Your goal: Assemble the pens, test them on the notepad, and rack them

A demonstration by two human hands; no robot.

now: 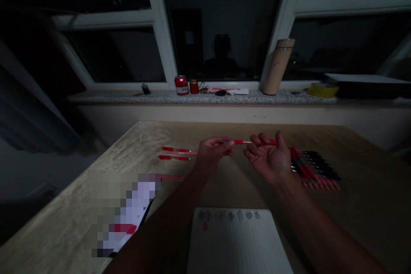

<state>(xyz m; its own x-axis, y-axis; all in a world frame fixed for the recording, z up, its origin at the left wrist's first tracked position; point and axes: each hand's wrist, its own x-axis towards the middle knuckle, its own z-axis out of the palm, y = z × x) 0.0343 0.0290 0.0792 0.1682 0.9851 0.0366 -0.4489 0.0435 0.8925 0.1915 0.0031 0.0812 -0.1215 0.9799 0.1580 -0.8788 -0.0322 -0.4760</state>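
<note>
My left hand (215, 147) pinches a slim red pen (238, 142) above the middle of the table, pointing it to the right. Palm up, my right hand (272, 156) has its fingers curled round a red piece (268, 142) in line with that pen. Whether this piece is the pen's other end or a separate part, I cannot tell. Just right of my right hand lies a dense row of red pens (303, 165), black-ended pens (321, 165) and pinkish sticks (327, 183). Two red pens (175, 158) and a pink stick (181, 153) lie left of my left hand.
A lined notebook (237, 244) with small drawings lies at the table's (128, 150) near side. A blurred pale item (135, 209) is at left, beside another pink stick (171, 177). The windowsill holds a red can (181, 85), a wooden-looking flask (278, 68) and yellow tape (323, 90).
</note>
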